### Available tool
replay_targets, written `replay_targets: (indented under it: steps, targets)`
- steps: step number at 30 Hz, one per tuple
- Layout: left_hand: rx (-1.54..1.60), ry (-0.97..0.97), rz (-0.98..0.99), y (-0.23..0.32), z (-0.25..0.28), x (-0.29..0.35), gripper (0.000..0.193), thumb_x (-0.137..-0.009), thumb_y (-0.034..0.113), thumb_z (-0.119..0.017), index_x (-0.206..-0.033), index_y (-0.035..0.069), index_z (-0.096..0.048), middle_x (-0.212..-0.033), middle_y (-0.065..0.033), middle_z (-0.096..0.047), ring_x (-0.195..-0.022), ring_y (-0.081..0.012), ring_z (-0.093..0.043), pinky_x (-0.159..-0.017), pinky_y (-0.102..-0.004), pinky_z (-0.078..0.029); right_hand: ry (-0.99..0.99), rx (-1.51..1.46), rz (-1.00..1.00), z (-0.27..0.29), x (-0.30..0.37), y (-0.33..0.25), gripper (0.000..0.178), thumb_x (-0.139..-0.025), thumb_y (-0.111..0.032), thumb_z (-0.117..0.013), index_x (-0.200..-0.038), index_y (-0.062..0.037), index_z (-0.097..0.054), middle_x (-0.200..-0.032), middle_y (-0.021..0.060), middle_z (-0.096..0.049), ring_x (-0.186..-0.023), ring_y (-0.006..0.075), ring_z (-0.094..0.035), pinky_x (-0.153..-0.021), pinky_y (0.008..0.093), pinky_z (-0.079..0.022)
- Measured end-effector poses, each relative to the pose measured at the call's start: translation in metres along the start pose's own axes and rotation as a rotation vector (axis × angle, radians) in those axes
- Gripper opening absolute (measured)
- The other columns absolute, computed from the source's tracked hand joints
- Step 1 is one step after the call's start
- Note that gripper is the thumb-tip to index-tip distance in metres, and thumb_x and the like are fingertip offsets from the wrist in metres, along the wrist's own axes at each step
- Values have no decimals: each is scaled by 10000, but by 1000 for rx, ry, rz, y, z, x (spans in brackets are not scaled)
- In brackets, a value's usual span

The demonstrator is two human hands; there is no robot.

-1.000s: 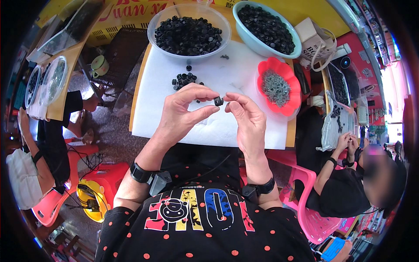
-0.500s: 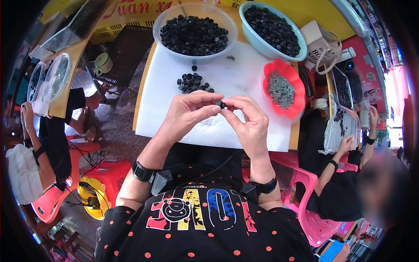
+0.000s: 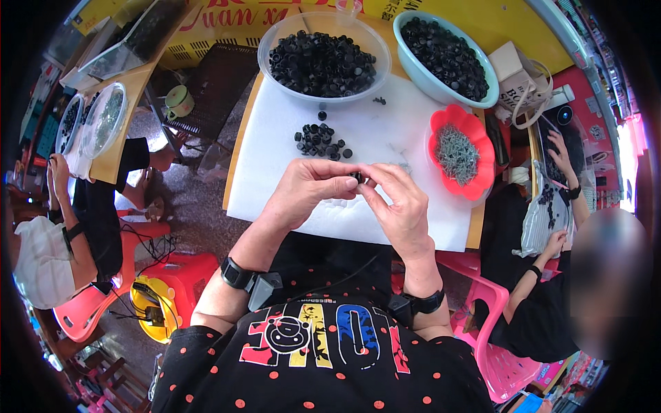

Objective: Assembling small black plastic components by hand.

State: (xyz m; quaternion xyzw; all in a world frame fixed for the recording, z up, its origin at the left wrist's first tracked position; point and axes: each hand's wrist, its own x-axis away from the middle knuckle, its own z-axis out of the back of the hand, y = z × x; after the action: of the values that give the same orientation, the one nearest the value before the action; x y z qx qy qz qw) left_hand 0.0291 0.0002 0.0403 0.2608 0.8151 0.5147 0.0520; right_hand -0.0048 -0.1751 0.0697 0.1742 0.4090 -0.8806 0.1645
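Note:
My left hand (image 3: 313,189) and my right hand (image 3: 399,206) meet over the near part of the white foam sheet (image 3: 268,138). A small round black cap (image 3: 357,177) is pinched between the fingertips of both hands, mostly covered by them. Just beyond my left hand lies a loose pile of black caps (image 3: 318,141), with one single cap (image 3: 322,115) behind it. To the right of my right hand sits a red flower-shaped dish (image 3: 483,141), with many thin silvery metal pieces (image 3: 457,153) in it, like screws or pins.
A clear bowl (image 3: 265,54) and a pale blue basin (image 3: 490,89), both full of black parts, stand at the back. A tote bag (image 3: 516,76) is behind the dish. People work at both sides; a pink chair (image 3: 492,337) stands right.
The view has shifted, so the table appears lower and further right. Both hands still pinch the cap, fingers slightly rearranged. The right-hand person's far hand has moved toward the tray.

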Motion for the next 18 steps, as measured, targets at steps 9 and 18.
replay_targets:
  steps: [9, 18]
  targets:
    - [-52, 81, 14, -19, 1, -2, 239, -870, 66, -660, -1068, -66, -653, -948, -146, -685, -837, -181, -677, -779, -298, -574, 61, 21, -76, -19, 19, 11, 242, -723, 16, -728, -953, -28, -665, -939, 95, -649, -805, 251, -645, -692, 327, -527]
    - [-71, 128, 22, -39, 3, 0, 232, -864, 53, -661, -1063, -66, -650, -954, -132, -678, -853, -173, -669, -803, -303, -566, 83, -124, -99, -36, 29, 27, 244, -697, 48, -702, -909, -31, -611, -883, 89, -624, -699, 210, -605, -619, 304, -519]
